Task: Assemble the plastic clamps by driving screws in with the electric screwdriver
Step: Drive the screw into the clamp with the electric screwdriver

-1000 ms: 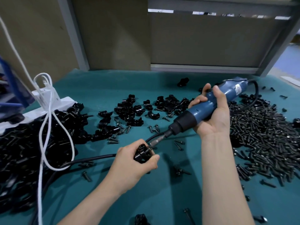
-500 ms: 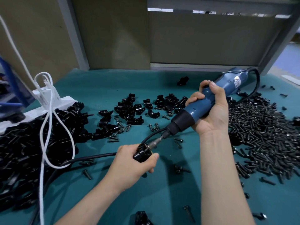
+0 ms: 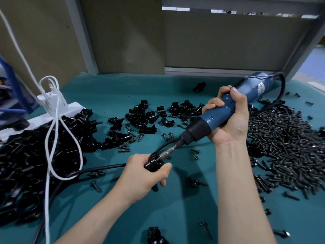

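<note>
A white plastic power strip [image 3: 70, 110] trailing a looped white cable [image 3: 46, 199] sits at the far left, above a heap of glossy black plastic clamp parts [image 3: 26, 164] on the matte teal mat [image 3: 175, 217]. The left hand [image 3: 140, 175] curls tightly around a rounded black clamp [image 3: 153, 162], held low over the mat. Curved clamp halves [image 3: 149, 117] lie scattered behind it. The metal bit of the blue cylindrical electric screwdriver [image 3: 207, 118] slants down into the clamp, and the right hand [image 3: 232, 120] wraps fully around its barrel. A dense pile of slender dark screws [image 3: 281, 147] spreads at the right.
</note>
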Demonstrator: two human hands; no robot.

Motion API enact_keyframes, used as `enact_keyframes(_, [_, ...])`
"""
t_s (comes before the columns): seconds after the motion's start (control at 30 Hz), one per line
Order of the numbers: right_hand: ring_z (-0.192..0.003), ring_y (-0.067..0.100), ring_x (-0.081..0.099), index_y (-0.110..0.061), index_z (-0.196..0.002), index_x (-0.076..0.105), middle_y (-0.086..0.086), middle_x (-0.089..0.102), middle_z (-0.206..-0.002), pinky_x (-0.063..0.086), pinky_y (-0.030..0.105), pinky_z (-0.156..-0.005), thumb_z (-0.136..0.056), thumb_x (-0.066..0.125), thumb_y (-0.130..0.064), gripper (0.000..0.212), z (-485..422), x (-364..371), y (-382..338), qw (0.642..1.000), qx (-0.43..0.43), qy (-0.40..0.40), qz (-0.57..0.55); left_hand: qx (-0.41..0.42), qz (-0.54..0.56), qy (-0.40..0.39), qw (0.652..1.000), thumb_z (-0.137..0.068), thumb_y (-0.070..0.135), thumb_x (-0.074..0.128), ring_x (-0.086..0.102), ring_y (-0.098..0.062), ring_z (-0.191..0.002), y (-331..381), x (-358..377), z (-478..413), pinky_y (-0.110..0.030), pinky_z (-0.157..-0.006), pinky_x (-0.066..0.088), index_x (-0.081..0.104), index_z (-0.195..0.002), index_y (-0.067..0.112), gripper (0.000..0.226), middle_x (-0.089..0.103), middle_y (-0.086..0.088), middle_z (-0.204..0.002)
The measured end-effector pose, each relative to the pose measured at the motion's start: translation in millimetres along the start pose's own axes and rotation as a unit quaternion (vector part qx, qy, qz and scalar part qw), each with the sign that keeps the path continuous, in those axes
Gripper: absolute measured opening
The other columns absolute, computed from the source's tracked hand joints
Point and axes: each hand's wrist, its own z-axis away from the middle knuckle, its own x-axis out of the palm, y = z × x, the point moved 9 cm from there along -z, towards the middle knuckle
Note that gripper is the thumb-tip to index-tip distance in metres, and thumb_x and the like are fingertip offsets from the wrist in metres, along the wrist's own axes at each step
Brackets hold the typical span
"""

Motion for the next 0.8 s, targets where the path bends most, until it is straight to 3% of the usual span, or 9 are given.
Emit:
enact_keyframes(0.23, [-0.046,0.004,0.047,-0.019,-0.084,0.052,-0.009,0.06,-0.075,0.045,0.017,-0.048,-0.078,0.057,-0.016,0.009,1.1,3.9,2.1,1.0,0.003,-0.009,0.0,-0.008,-0.01,0.005,1.0,-0.065,0.051,0.064,0.053,-0.042,-0.053,-1.4,-1.3,0.8,-0.054,-0.057,0.05,0.064,-0.059,0.003,0.049,0.066,-0.01,-0.056])
enact_keyframes(0.37, [-0.046,0.004,0.047,-0.019,-0.084,0.052,-0.009,0.061,-0.075,0.045,0.017,-0.048,-0.078,0.057,-0.016,0.008,1.3,7.4,2.6,1.0,0.003,-0.016,0.007,-0.013,-0.002,-0.001,1.0,-0.064,0.051,0.064,0.054,-0.026,-0.051,-3.4,0.6,-0.1,-0.049,-0.056,0.053,0.064,-0.061,0.001,0.05,0.067,-0.007,-0.055])
enact_keyframes(0.53, [-0.046,0.004,0.047,-0.019,-0.082,0.052,-0.009,0.061,-0.074,0.045,0.017,-0.048,-0.078,0.056,-0.016,0.007,1.8,8.6,5.1,1.0,0.007,-0.019,0.004,-0.005,0.0,0.006,1.0,-0.063,0.051,0.063,0.053,-0.022,-0.051,-2.8,-0.4,-0.1,-0.036,-0.053,0.052,0.063,-0.06,0.0,0.052,0.067,-0.006,-0.055])
enact_keyframes(0.8, [-0.045,0.004,0.046,-0.019,-0.084,0.053,-0.009,0.061,-0.074,0.045,0.017,-0.048,-0.078,0.057,-0.016,0.008,1.8,10.1,7.0,1.0,0.012,-0.019,0.0,0.002,0.014,0.003,1.0,-0.062,0.052,0.063,0.055,-0.019,-0.051,-2.0,-0.4,0.2,-0.027,-0.052,0.052,0.062,-0.063,-0.004,0.056,0.067,-0.006,-0.055])
